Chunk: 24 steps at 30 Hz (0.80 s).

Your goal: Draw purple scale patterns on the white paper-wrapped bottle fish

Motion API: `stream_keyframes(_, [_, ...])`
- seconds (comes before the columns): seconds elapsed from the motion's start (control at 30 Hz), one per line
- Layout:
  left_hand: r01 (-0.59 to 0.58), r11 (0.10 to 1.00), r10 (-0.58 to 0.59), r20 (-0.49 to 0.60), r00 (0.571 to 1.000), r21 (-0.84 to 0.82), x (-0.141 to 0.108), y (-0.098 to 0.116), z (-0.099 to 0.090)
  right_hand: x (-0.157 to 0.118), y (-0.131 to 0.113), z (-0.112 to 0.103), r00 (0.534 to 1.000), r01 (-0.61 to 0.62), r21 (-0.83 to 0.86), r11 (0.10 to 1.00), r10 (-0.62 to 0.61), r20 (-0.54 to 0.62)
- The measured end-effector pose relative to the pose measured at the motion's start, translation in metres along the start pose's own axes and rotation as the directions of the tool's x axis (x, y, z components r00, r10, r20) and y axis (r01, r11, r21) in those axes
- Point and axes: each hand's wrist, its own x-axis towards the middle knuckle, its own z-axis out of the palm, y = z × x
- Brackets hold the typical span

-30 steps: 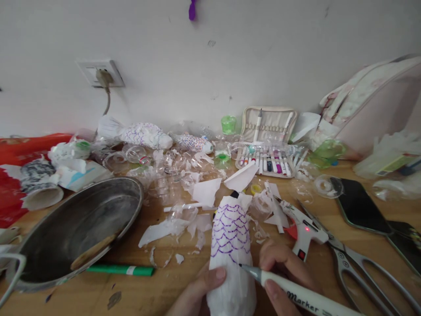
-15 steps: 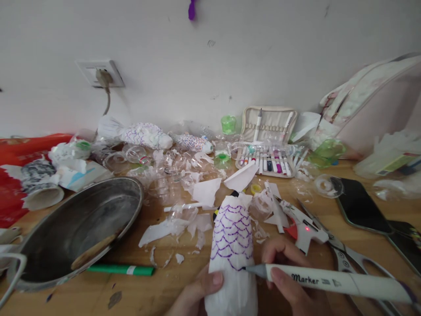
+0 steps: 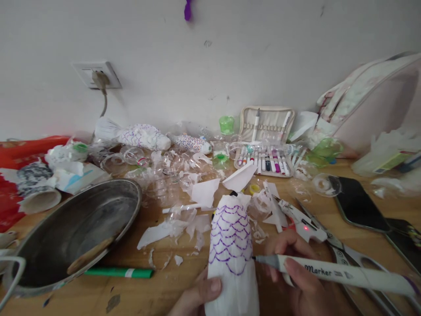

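My left hand [image 3: 199,295] grips a white paper-covered fish body [image 3: 232,281] low on its left side, thumb on the front. Rows of purple curved scale lines cover its upper half, while the lower part is plain white. In my right hand [image 3: 296,263] is a white marker [image 3: 348,274] with a grey tip section, pinched between thumb and fingers. Its dark point is at the right edge of the fish body, level with the lowest row of scales; whether it touches I cannot tell. Two finished-looking scaled fish [image 3: 143,136] lie near the wall.
A metal pan [image 3: 131,210] stands left, a green marker [image 3: 120,272] before it. Scissors [image 3: 338,245], a white glue gun [image 3: 304,224] with a lit red light and a phone [image 3: 358,204] lie right. Plastic and paper scraps [image 3: 205,192], a marker case [image 3: 267,112] and a backpack [image 3: 371,105] are behind.
The marker tip has moved right and slightly up, from the middle of the fish body to its right edge. A purple curve in the lowest row is now longer and complete.
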Motion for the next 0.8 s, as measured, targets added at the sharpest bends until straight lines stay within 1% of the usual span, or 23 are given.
stream_keyframes(0.07, [-0.005, 1.000, 0.005, 0.002, 1.000, -0.011, 0.001, 0.000, -0.001, -0.001, -0.002, 0.004, 0.992, 0.125, -0.056, 0.991, -0.126, 0.001])
stream_keyframes(0.13, [-0.015, 1.000, 0.016, 0.027, 0.999, -0.019, 0.002, 0.000, 0.002, -0.003, -0.003, 0.009, 0.962, 0.274, -0.163, 0.948, -0.271, 0.042])
stream_keyframes(0.2, [-0.045, 0.998, 0.047, 0.049, 0.998, -0.037, 0.003, 0.001, 0.006, -0.005, 0.000, 0.014, 0.909, 0.415, -0.267, 0.870, -0.411, 0.075])
stream_keyframes(0.3, [-0.056, 0.995, 0.058, 0.021, 0.998, -0.077, 0.005, 0.002, 0.010, -0.006, 0.008, 0.016, 0.826, 0.549, -0.398, 0.735, -0.549, 0.126])
stream_keyframes(0.4, [0.012, 0.995, -0.013, -0.009, 1.000, -0.103, 0.005, 0.002, 0.008, -0.003, 0.011, 0.013, 0.758, 0.647, -0.428, 0.631, -0.594, 0.270])
stream_keyframes(0.47, [0.040, 0.995, -0.041, -0.016, 0.999, -0.092, 0.005, 0.001, 0.004, 0.001, 0.009, 0.012, 0.721, 0.690, -0.426, 0.585, -0.610, 0.330])
stream_keyframes(0.6, [0.063, 0.997, -0.063, 0.004, 0.998, -0.038, 0.004, 0.001, 0.000, 0.007, 0.003, 0.014, 0.690, 0.720, -0.446, 0.531, -0.616, 0.381])
stream_keyframes(0.7, [-0.001, 1.000, 0.001, 0.024, 1.000, 0.023, 0.004, -0.001, 0.000, 0.006, 0.004, 0.015, 0.693, 0.720, -0.425, 0.549, -0.610, 0.384])
stream_keyframes(0.8, [-0.087, 0.993, 0.085, 0.029, 0.996, 0.077, 0.006, -0.003, 0.002, 0.003, 0.009, 0.013, 0.662, 0.749, -0.392, 0.535, -0.638, 0.394])
